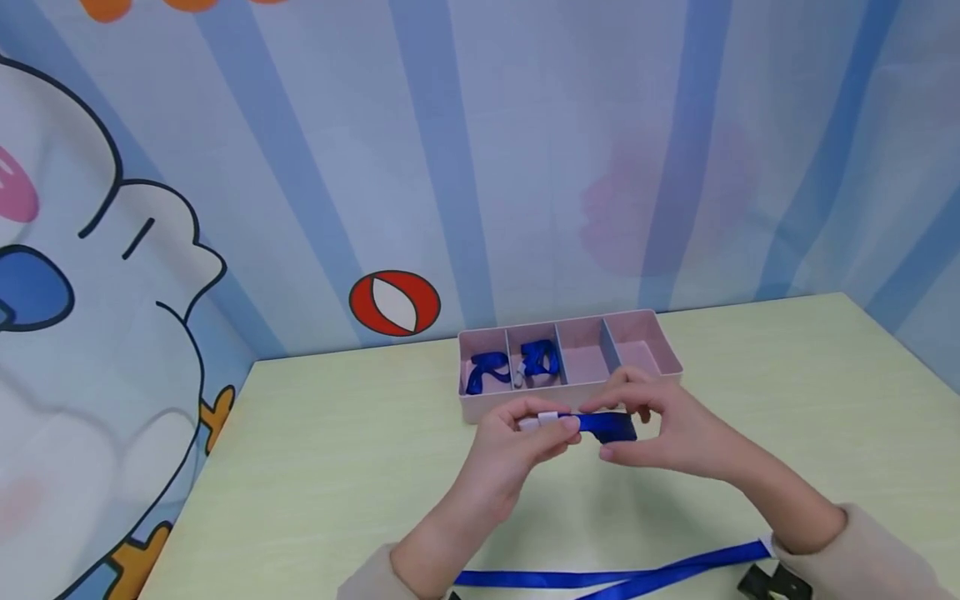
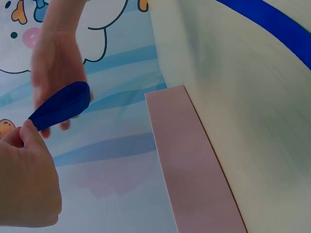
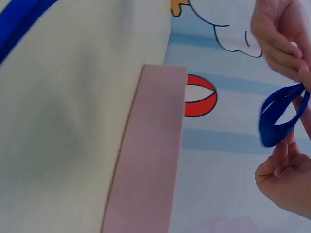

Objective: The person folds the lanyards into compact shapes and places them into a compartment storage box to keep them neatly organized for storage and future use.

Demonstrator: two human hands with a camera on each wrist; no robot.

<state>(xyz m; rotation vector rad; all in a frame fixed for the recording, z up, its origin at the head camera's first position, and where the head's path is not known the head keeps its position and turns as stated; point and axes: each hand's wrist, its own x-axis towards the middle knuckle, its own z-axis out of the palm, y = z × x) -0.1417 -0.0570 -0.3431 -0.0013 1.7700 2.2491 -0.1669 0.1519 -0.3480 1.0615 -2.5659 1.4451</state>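
Note:
My left hand (image 1: 510, 450) pinches a folded blue lanyard (image 1: 611, 427) between thumb and fingers, near its white end piece (image 1: 542, 420). The doubled band sticks out to the right as a flat loop. My right hand (image 1: 678, 421) is around that loop, its thumb below and fingers above, spread apart in a C shape. In the left wrist view the right hand (image 2: 59, 68) has loose fingers behind the lanyard (image 2: 65, 104). The right wrist view has the lanyard (image 3: 277, 119) as a hollow loop, with right-hand fingertips at its lower edge.
Behind the hands stands a pink box (image 1: 480, 408) with several compartments; its two left ones hold blue lanyards (image 1: 487, 371). Another long blue band (image 1: 555, 578) lies across the table's near side. A dark object (image 1: 776, 583) sits by the right cuff. A printed backdrop (image 1: 517, 167) rises behind the table.

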